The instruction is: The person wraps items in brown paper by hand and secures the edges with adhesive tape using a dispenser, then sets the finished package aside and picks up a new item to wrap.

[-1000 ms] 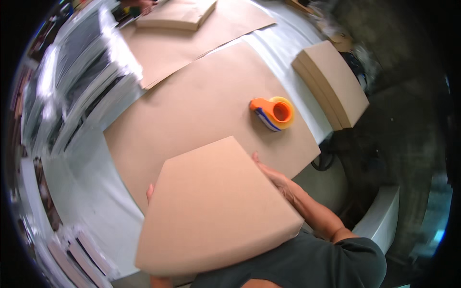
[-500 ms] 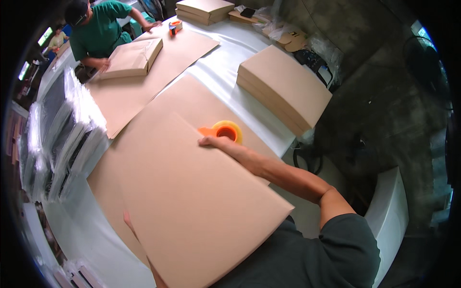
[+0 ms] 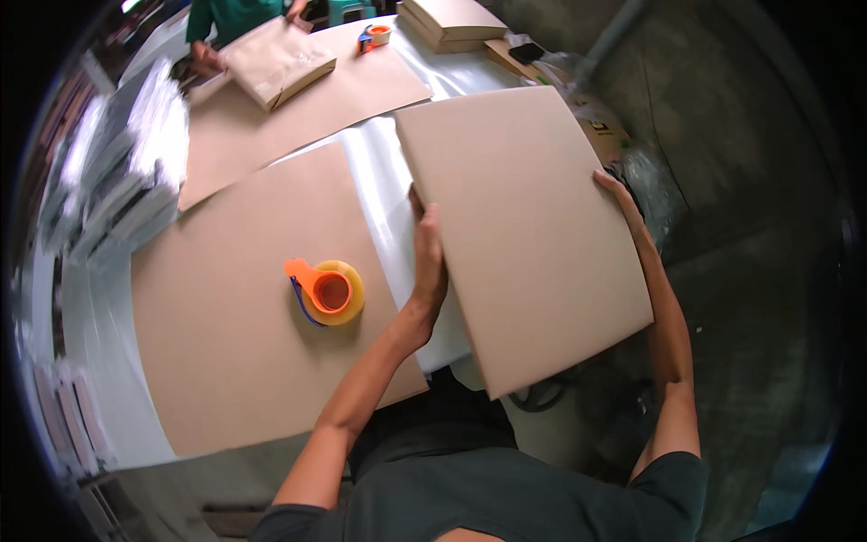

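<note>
Brown on every side that shows, one flat package point(image 3: 533, 235) is held in the head view over the right edge of the bench point(image 3: 384, 176). Left hand point(image 3: 429, 266) and right hand point(image 3: 620, 192) have their fingers clamped on its two opposite sides; the right one shows only its tips, the rest tucked out of sight. Whatever is below the package is hidden, and I cannot tell whether it touches anything there.

Two brown sheets lie spread: a near sheet point(image 3: 217, 298) reaching the bench's near edge, and a far sheet point(image 3: 370, 86). One orange tape dispenser point(image 3: 316, 282) sits on the near sheet; a second dispenser point(image 3: 379, 34) sits on the far one, beside one wrapped parcel point(image 3: 275, 59) between a co-worker's hands point(image 3: 208, 59). Their head is cut off.

Boxes point(image 3: 452, 20) are stacked at the far edge, at least two. Along the left edge, plastic-wrapped panels point(image 3: 126, 163) are too blurred to count.
</note>
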A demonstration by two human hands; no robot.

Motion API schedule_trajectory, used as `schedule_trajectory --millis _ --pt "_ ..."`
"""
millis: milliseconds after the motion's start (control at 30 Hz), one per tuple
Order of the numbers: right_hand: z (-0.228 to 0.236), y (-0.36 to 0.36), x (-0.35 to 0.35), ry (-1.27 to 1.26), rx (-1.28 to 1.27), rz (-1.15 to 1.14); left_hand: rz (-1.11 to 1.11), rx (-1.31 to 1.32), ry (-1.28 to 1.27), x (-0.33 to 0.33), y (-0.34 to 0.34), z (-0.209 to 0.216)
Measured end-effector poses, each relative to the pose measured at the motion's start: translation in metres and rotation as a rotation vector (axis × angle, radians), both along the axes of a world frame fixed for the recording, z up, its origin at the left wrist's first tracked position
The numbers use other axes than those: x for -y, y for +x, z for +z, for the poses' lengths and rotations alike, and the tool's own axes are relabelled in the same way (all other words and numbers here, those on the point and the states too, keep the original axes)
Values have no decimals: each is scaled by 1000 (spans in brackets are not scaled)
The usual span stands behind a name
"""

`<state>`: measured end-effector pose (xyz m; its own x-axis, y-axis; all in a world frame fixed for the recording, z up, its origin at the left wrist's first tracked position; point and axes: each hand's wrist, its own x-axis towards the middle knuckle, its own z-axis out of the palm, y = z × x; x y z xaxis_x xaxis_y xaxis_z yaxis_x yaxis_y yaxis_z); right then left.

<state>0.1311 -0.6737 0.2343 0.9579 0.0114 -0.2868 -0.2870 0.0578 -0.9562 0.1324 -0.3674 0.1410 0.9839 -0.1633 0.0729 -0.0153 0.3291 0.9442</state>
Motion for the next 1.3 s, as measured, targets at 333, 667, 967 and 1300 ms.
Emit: schedule_trajectory --millis 333,667,967,1300 --pt "-90 46 65 -740 3 25 91 -147 -132 80 14 -42" --pt "-37 72 -107 -1014 1051 249 7 242 434 40 -35 -72" --pt "-148 1 -370 -1297 804 1322 -339 154 1845 -213 -261 -127" --pt "-137 1 -343 -1135 667 838 228 338 1906 -276 -265 -176"
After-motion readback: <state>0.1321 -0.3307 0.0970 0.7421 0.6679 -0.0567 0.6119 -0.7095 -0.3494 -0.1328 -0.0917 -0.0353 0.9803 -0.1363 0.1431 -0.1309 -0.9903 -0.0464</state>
